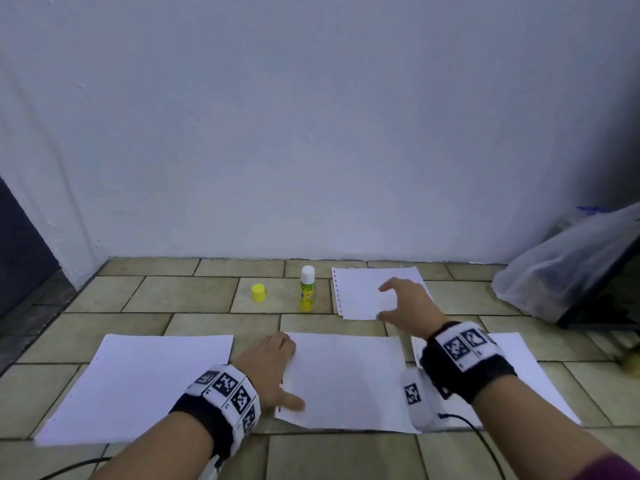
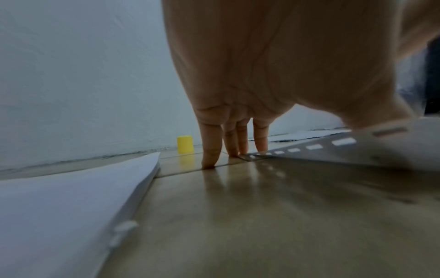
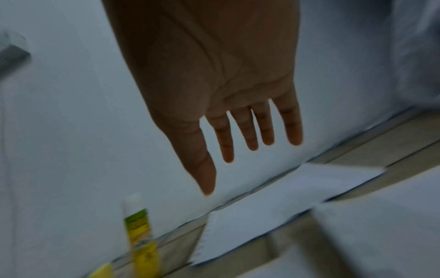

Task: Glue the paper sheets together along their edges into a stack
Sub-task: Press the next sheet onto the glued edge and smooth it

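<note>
Partly, your view is blocked: your right wrist band covers the left edge of the right sheet (image 1: 519,368), and the right wrist picture is smeared, so the glue stick's (image 1: 307,289) label cannot be read there. Your left hand (image 1: 268,368) lies on the tiled floor (image 1: 194,299) with straight fingers (image 2: 212,150) touching the tile at the punched edge of the middle sheet (image 1: 346,379), and the thumb rests on that sheet; its grip closes round nothing. Your right hand (image 1: 408,306) hangs above the far sheet (image 1: 360,292) with fingers spread and loosely bent, its grip empty. That far sheet has a torn, perforated left edge. The thicker left stack (image 1: 138,386) lies flat and white, small holes down its left side. The glue stick stands upright, a yellow cylinder with a white top, just left of the far sheet. Its yellow cap (image 1: 258,292) sits apart on the glossy tile. A crumpled clear plastic bag (image 1: 568,268) is cut off at the right.
</note>
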`<action>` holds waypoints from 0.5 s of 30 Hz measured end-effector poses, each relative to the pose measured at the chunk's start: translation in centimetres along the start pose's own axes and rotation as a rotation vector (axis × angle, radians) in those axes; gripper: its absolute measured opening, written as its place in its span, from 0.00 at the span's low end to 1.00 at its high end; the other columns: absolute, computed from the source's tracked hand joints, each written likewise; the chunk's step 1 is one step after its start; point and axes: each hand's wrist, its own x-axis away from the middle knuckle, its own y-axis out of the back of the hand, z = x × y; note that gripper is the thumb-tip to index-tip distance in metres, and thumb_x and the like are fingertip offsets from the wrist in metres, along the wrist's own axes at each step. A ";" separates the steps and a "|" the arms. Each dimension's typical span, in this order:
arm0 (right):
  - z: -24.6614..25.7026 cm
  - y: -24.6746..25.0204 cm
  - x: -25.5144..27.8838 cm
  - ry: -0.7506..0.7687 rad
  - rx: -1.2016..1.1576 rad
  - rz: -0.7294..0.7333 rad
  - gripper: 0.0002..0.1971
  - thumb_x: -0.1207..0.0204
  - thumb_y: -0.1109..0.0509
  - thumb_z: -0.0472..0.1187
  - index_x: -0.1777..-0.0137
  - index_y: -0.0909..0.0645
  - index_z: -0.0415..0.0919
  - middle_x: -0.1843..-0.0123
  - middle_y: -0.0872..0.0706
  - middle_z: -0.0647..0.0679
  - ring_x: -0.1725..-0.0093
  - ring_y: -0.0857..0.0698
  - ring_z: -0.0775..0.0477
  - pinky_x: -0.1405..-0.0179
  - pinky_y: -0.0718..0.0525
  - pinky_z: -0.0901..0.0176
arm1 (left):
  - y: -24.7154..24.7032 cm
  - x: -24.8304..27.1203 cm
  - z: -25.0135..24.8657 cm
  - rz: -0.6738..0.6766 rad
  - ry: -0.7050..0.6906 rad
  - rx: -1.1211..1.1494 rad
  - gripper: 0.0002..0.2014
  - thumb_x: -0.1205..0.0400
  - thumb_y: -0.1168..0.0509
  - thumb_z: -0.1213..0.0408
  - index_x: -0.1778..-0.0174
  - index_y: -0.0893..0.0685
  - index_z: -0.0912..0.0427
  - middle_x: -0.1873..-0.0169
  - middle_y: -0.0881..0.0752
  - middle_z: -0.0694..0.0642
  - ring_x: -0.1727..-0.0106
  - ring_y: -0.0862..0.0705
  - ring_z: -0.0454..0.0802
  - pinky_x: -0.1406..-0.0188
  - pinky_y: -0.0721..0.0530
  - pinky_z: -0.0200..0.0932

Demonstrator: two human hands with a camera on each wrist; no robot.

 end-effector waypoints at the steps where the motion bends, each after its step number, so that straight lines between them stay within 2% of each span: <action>1: -1.7 0.6 1.0 -0.050 0.072 0.048 0.31 0.28 0.24 0.46 0.26 0.31 0.43 0.27 0.27 0.45 0.26 0.31 0.44 0.30 0.31 0.56 | 0.0 -0.1 0.0 0.002 0.003 0.007 0.46 0.29 0.29 0.36 0.22 0.39 0.59 0.24 0.39 0.52 0.25 0.36 0.50 0.27 0.31 0.45; 5: -6.8 0.8 4.4 -0.230 0.221 0.261 0.50 0.36 0.19 0.57 0.20 0.41 0.40 0.21 0.36 0.45 0.21 0.39 0.43 0.23 0.34 0.50 | 0.0 -0.2 -0.4 0.012 0.035 -0.008 0.47 0.29 0.29 0.38 0.22 0.40 0.59 0.25 0.39 0.53 0.25 0.36 0.50 0.27 0.30 0.46; 7: -7.8 0.2 5.6 -0.260 0.247 0.317 0.54 0.39 0.18 0.59 0.20 0.43 0.39 0.21 0.36 0.45 0.21 0.40 0.44 0.23 0.34 0.51 | -0.1 -0.1 -0.6 0.011 0.045 -0.017 0.46 0.30 0.29 0.38 0.23 0.39 0.60 0.25 0.39 0.53 0.25 0.36 0.50 0.28 0.29 0.47; 11: -8.5 -0.3 6.9 -0.268 0.200 0.313 0.50 0.41 0.16 0.53 0.24 0.41 0.40 0.29 0.27 0.48 0.30 0.27 0.48 0.32 0.27 0.58 | 0.0 0.2 -0.7 0.019 0.054 -0.015 0.46 0.29 0.30 0.37 0.22 0.40 0.58 0.24 0.39 0.53 0.25 0.36 0.50 0.29 0.29 0.46; 15: -8.6 0.1 7.1 -0.265 0.181 0.307 0.44 0.40 0.16 0.52 0.27 0.36 0.44 0.31 0.23 0.50 0.34 0.24 0.49 0.38 0.25 0.60 | 0.3 0.5 -0.6 0.042 0.043 0.002 0.45 0.28 0.30 0.36 0.22 0.40 0.56 0.23 0.39 0.51 0.24 0.36 0.48 0.27 0.30 0.46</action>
